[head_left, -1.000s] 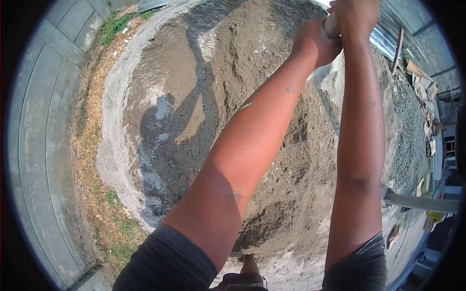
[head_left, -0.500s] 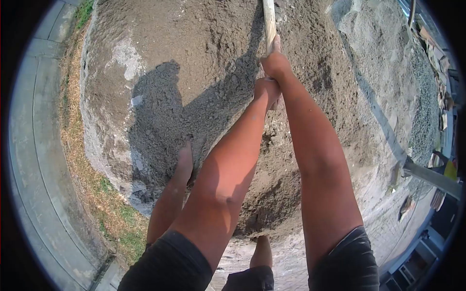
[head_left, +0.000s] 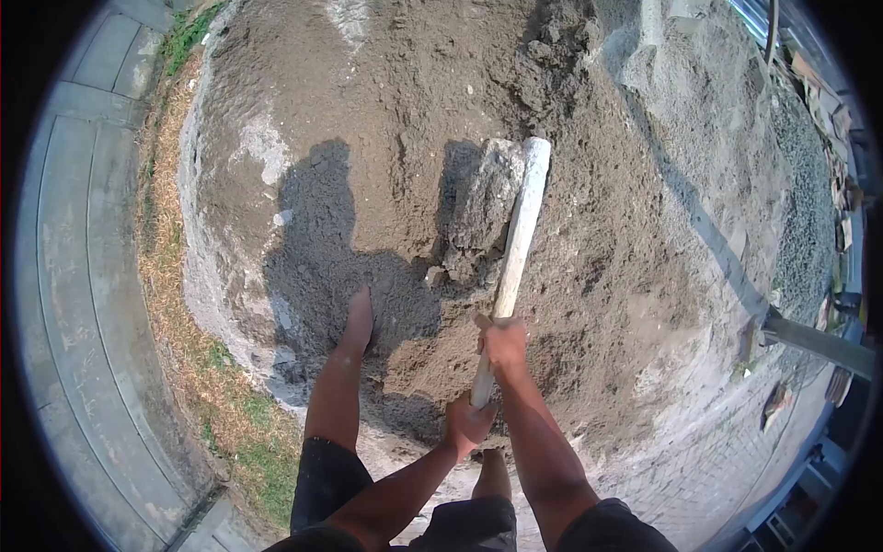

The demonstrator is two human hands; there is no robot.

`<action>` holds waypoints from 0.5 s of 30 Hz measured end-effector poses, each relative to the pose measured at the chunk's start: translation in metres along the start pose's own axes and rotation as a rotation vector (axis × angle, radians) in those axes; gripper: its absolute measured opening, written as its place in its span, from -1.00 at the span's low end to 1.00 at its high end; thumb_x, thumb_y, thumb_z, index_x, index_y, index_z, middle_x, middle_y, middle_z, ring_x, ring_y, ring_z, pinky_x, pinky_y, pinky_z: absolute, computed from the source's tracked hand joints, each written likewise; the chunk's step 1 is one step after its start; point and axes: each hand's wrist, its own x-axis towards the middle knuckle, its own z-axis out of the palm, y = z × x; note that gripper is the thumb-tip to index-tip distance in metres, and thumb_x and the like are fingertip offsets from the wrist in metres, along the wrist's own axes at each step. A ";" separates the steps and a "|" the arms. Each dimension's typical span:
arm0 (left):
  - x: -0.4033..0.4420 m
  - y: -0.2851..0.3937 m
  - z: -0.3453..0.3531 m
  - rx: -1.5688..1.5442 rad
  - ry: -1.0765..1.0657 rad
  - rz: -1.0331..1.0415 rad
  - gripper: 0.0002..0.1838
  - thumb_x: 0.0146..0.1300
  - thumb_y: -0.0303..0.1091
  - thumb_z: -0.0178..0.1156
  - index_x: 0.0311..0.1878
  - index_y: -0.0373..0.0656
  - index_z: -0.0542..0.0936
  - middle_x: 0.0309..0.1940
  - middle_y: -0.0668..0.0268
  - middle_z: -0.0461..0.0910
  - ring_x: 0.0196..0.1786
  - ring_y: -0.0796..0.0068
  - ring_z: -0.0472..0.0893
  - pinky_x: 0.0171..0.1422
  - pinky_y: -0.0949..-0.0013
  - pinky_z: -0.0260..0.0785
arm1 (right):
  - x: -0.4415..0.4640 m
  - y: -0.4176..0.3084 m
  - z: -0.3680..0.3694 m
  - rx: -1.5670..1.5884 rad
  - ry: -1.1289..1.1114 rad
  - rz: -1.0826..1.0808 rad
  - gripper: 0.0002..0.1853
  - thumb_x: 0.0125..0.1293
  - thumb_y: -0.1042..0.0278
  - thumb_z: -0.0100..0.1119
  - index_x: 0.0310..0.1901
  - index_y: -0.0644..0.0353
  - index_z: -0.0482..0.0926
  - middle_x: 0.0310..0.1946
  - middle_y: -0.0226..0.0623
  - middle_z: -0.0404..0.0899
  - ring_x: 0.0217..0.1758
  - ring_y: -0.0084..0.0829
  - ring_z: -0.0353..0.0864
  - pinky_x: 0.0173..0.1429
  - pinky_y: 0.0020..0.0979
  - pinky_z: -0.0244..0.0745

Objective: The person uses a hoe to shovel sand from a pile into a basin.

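A pale wooden handle (head_left: 522, 230) runs upward from my two hands, with a dirt-caked head (head_left: 487, 198) beside its far end, against the soil. My left hand (head_left: 470, 425) is wrapped round the handle's near end. Higher up the shaft, my right hand (head_left: 504, 342) grips it too. Loose brown soil (head_left: 386, 184) lies around the tool, and clods sit just below the caked head. My bare foot (head_left: 361, 308) rests on the soil to the left of the handle.
Grey concrete slabs (head_left: 69, 276) and a grassy strip (head_left: 262, 469) border the mound on the left. Gravel (head_left: 791, 221) lies at the right, near a grey beam (head_left: 819, 345). Shadows cross the soil. Scattered debris (head_left: 832, 120) lies at the far right.
The handle and both hands have come down from high up to close in front of my body. My hands have moved apart along the shaft, and the dirt-caked head has come into view.
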 end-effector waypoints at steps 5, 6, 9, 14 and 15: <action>-0.061 -0.056 0.006 -0.061 0.001 0.205 -0.75 0.12 -0.32 0.34 -0.23 -0.32 0.62 -0.50 0.13 0.65 -0.40 0.41 0.69 -0.34 0.26 0.46 | -0.060 0.060 -0.003 -0.111 0.047 0.180 -0.82 0.17 0.41 0.24 -0.53 0.27 0.56 -0.75 -0.36 0.48 -0.69 -0.53 0.48 -0.54 -0.42 0.39; -0.062 -0.054 0.009 -0.111 0.004 0.246 -0.73 0.12 -0.31 0.35 -0.21 -0.31 0.62 -0.49 0.12 0.66 -0.39 0.39 0.70 -0.32 0.26 0.47 | -0.075 0.052 -0.005 -0.061 0.088 0.056 -0.90 0.17 0.45 0.23 -0.39 0.27 0.52 -0.69 -0.37 0.48 -0.67 -0.53 0.48 -0.53 -0.42 0.39; -0.035 0.007 0.005 -0.040 -0.019 0.275 -0.66 0.05 -0.37 0.36 -0.11 -0.24 0.54 -0.44 0.06 0.65 -0.34 0.06 0.70 -0.22 0.17 0.51 | -0.091 -0.028 -0.023 -0.008 0.106 -0.311 -0.72 0.19 0.55 0.23 -0.11 0.23 0.35 -0.53 -0.39 0.45 -0.62 -0.55 0.46 -0.52 -0.46 0.37; 0.100 0.265 -0.080 -0.217 0.119 0.844 -0.71 0.05 -0.37 0.35 -0.20 -0.29 0.54 -0.52 0.01 0.62 -0.40 -0.01 0.69 -0.30 0.18 0.50 | -0.094 -0.296 -0.021 0.446 -0.057 -1.111 -0.58 0.41 0.25 0.04 0.18 0.24 0.22 -0.37 -0.19 0.50 -0.48 -0.44 0.51 -0.36 -0.38 0.52; 0.113 0.327 -0.106 -0.204 0.182 0.894 -0.71 0.05 -0.36 0.33 -0.19 -0.29 0.54 -0.50 0.00 0.63 -0.35 -0.04 0.69 -0.27 0.17 0.50 | -0.104 -0.349 -0.010 0.406 0.064 -1.263 -0.56 0.49 0.20 0.02 0.21 0.28 0.17 -0.31 -0.21 0.51 -0.43 -0.50 0.55 -0.28 -0.43 0.50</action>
